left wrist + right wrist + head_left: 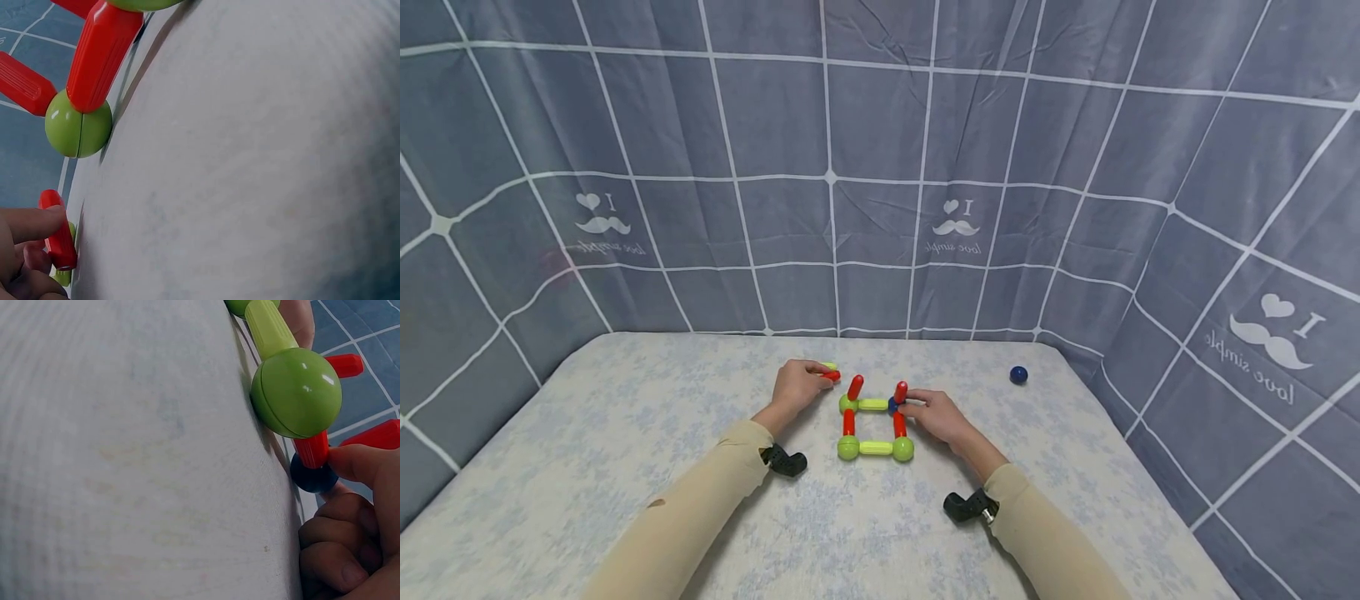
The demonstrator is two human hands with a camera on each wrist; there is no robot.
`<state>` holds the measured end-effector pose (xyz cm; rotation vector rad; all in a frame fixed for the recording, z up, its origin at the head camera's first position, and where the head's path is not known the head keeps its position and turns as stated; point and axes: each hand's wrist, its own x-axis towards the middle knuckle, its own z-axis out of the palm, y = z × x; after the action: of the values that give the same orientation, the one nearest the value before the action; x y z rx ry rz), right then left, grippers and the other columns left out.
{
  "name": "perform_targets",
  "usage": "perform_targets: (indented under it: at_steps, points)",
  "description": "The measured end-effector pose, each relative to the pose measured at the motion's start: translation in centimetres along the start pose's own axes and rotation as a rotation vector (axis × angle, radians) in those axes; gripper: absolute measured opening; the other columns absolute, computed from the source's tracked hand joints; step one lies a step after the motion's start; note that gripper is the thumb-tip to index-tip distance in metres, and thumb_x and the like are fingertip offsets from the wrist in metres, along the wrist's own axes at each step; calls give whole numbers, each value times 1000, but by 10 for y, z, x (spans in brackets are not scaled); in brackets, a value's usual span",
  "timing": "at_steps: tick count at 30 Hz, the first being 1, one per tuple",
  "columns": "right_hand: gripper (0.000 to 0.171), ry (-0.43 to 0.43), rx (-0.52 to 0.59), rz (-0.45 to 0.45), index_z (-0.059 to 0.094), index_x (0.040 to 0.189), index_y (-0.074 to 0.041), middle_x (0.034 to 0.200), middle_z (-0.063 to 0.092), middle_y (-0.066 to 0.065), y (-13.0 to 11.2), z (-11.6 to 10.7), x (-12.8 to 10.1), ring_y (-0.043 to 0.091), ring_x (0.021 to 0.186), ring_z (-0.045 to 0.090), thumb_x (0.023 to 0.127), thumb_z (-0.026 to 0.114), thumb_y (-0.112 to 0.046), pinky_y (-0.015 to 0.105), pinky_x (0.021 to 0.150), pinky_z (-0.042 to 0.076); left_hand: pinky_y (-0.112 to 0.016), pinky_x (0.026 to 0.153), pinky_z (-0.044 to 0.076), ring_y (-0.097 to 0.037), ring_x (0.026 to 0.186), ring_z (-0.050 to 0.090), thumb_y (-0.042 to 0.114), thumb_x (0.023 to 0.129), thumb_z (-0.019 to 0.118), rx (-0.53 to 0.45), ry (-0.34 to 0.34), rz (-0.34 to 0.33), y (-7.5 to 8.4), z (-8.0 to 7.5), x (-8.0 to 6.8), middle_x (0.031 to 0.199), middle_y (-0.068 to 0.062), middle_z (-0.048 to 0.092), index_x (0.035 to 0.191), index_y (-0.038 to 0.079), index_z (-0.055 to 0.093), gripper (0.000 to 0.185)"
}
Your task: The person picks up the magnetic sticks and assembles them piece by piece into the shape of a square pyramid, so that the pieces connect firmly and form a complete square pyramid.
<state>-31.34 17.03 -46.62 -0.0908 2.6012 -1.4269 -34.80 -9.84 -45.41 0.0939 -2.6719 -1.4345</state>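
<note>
A square of magnetic rods and balls lies on the table: green balls [848,447] at three corners, a dark blue ball [310,479] at the far right one. Yellow-green rods [876,448] form its near and far sides, red rods [849,422] its left and right sides. Two more red rods [855,387] rise from the far corners. My right hand [940,416] grips the blue corner ball between thumb and fingers. Left of the square, my left hand [796,386] pinches a loose red rod [60,240]; a yellow-green rod [63,277] lies just behind it, partly hidden.
Another dark blue ball [1018,375] sits by itself toward the back right of the table. A pale patterned cloth [625,467] covers the tabletop. Behind and to the right hangs a blue-grey checked curtain [880,217], meeting the table's far edge.
</note>
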Motion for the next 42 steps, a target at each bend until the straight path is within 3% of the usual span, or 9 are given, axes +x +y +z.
perform_targets:
  at_steps: [5,10,15,19,26,29,34,38,42]
  points:
    - [43,1,-7,0,67,134,-17,123,65,6,0,-1,-2,18,63,36,94,69,-32,33,65,34,-25,61,42,-21,84,64,15,85,79,-72,0,-21,1,2,-2,107,-13,75,104,5,79,21]
    - [43,5,-7,-8,67,133,-17,136,63,9,-1,-1,-2,19,83,48,93,70,-31,33,73,40,-25,54,40,-17,75,63,15,85,79,-156,4,-71,2,1,-5,109,-15,74,106,6,79,22]
    - [44,2,17,-8,67,134,-16,134,63,11,-2,0,-2,19,72,41,93,70,-30,31,62,32,-25,54,36,-16,72,56,14,87,77,-256,4,-120,0,-2,-7,120,-16,70,110,6,78,25]
    - [45,1,12,-10,66,135,-15,134,63,11,-2,1,-2,18,72,40,93,70,-30,31,63,32,-26,59,35,-15,72,47,15,89,75,-335,-1,-149,0,-4,-13,119,-13,71,113,7,77,27]
    - [44,16,-3,2,67,134,-16,133,64,11,-2,0,-3,19,86,50,93,69,-30,31,71,40,-26,67,33,-13,85,46,16,89,75,-429,-7,-169,2,-5,-27,125,-15,69,117,5,76,30]
    - [44,16,-1,1,67,134,-16,136,63,11,-3,0,-5,21,103,57,93,69,-31,37,86,47,-25,60,30,-11,71,39,17,89,75,-453,-19,-192,2,-5,-34,127,-13,68,119,7,75,31]
    - [44,20,-1,-8,67,134,-16,139,61,11,-2,1,-6,29,127,55,93,69,-31,50,105,45,-25,49,27,-10,49,29,19,89,75,-476,-34,-225,3,-3,-44,105,-5,70,121,10,75,33]
    - [44,24,-4,-11,67,134,-16,140,61,11,-2,2,-5,30,131,54,94,69,-31,51,107,43,-25,46,26,-10,44,27,19,89,75,-510,-48,-244,5,-2,-51,88,2,68,121,11,75,33]
    - [42,26,0,-13,67,133,-16,139,61,11,-2,1,-6,29,130,54,94,69,-31,51,107,44,-25,46,26,-10,44,28,18,89,75,-550,-65,-238,8,-4,-59,83,4,67,122,9,74,34]
